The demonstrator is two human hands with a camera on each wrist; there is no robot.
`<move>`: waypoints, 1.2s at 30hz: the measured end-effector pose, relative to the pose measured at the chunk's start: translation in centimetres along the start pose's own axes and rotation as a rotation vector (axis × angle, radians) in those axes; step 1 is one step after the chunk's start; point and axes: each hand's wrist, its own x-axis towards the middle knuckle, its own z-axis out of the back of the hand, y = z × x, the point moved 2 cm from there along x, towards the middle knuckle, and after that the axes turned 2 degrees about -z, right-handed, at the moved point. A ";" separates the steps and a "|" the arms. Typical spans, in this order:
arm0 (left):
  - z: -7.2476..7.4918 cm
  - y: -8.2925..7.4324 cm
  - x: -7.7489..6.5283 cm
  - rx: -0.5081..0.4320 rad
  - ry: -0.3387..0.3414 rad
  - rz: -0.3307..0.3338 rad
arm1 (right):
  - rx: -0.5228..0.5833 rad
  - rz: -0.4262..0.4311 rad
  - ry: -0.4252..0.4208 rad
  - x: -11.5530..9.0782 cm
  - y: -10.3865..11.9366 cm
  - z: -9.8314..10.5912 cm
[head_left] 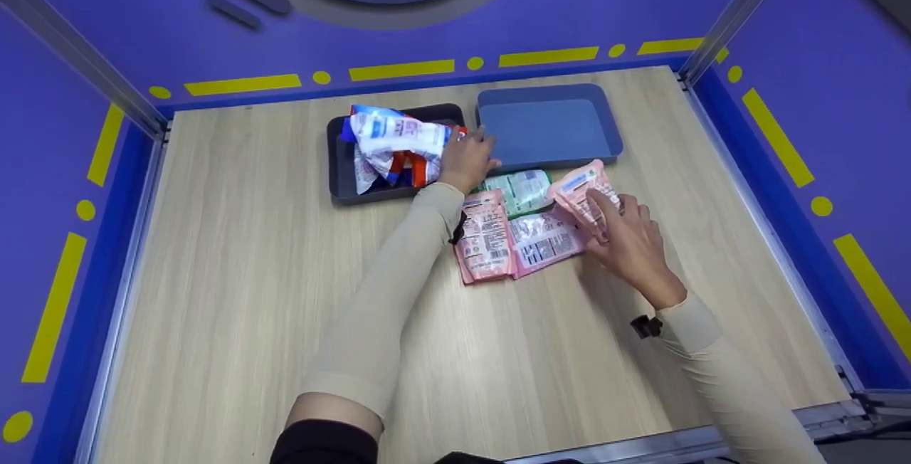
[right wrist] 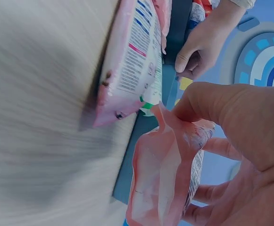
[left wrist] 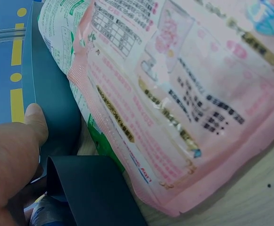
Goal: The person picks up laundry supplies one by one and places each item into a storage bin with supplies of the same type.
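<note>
From my remote seat I see the left forearm (head_left: pixel 377 300) reaching toward one o'clock over the worktop (head_left: pixel 235 322). Its left hand (head_left: pixel 468 158) bends down over the three o'clock edge of the dark tray (head_left: pixel 337 172), thumb against the blue tray (head_left: pixel 548 126). Its fingers are partly curled, but I cannot tell whether they grip anything. Blue-and-white bags (head_left: pixel 398 133) lie heaped in the dark tray, at the hand's nine o'clock.

The right forearm (head_left: pixel 733 378) points toward eleven o'clock, and the right hand (head_left: pixel 630 240) pinches a pink bag (head_left: pixel 582 190), thumb on one side, fingers spread along the other. I see that bag tilted, at the five o'clock side of the blue tray. At its nine o'clock lie a green bag (head_left: pixel 523 192) and a flat pink pack (head_left: pixel 487 240).
</note>
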 end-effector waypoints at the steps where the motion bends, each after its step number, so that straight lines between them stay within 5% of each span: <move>1: 0.0 0.0 0.0 -0.001 0.000 0.000 | -0.004 0.008 -0.012 0.2 0.0 0.1; 18: 0.1 -0.1 -0.1 0.012 -0.007 -0.012 | -0.030 0.108 -0.101 3.7 0.1 2.6; 36: 0.2 -0.1 -0.1 0.017 0.001 -0.009 | -0.056 0.103 -0.008 7.2 -0.3 3.8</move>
